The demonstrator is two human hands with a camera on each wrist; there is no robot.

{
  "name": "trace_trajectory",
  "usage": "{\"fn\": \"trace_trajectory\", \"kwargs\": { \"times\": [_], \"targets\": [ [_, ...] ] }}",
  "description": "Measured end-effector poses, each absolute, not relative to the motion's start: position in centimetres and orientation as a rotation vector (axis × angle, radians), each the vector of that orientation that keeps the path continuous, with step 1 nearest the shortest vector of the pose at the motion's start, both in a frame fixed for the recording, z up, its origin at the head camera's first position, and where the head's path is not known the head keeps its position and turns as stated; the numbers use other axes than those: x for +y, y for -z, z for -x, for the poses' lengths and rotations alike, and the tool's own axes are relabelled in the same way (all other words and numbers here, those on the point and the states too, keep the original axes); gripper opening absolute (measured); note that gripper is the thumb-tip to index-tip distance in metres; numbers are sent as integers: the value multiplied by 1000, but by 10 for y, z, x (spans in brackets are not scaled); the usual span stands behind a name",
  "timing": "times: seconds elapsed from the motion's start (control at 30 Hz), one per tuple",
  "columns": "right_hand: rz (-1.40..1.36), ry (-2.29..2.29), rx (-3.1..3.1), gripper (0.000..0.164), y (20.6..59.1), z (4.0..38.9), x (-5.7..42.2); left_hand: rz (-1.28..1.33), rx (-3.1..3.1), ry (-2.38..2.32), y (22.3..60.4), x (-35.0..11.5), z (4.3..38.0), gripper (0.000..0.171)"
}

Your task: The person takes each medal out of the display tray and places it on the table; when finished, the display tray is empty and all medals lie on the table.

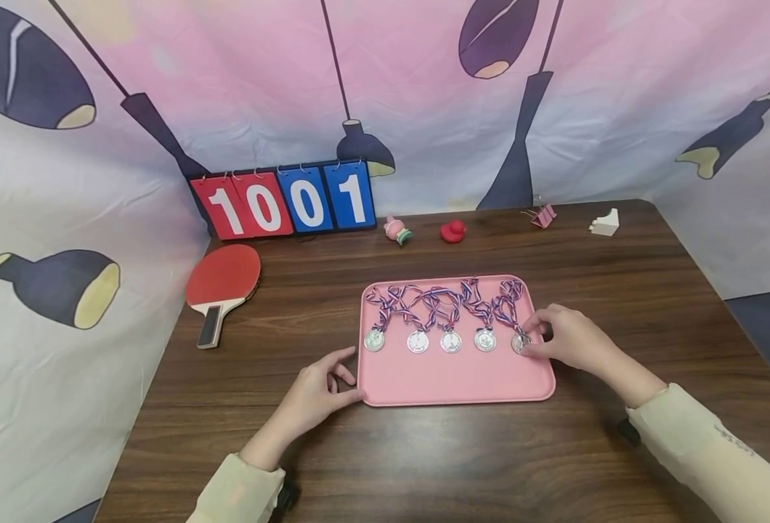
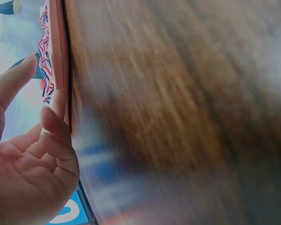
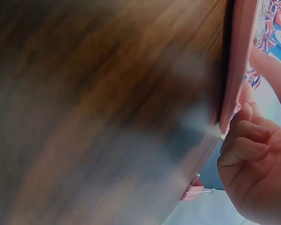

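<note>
A pink tray lies on the dark wood table. Several silver medals stand in a row across it, their striped red, white and blue ribbons bunched towards the back. My right hand reaches over the tray's right rim and pinches the rightmost medal with thumb and index finger; in the right wrist view its other fingers are curled. Beside the left rim is my left hand, fingers loosely bent, thumb tip right at the tray's front left corner. The left wrist view shows that hand holding nothing.
At the back left stands a flip scoreboard; a red table tennis paddle lies before it. Along the back edge are a pink figurine, a red rubber duck, a pink binder clip and a white block.
</note>
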State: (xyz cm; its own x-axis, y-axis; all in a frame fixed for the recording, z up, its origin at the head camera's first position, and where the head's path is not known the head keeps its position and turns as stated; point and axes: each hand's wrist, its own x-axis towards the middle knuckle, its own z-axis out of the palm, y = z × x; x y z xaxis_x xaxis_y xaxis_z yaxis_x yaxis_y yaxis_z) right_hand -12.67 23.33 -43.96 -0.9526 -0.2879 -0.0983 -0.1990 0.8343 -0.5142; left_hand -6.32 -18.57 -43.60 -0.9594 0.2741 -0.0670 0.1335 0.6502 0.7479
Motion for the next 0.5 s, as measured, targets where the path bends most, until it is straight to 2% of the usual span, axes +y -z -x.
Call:
{"fn": "trace_trajectory", "kwargs": {
  "times": [0.5],
  "targets": [
    [305, 828, 2805, 35, 439, 126, 235, -348, 2677, -1193, 439, -185, 63, 67]
  ]
}}
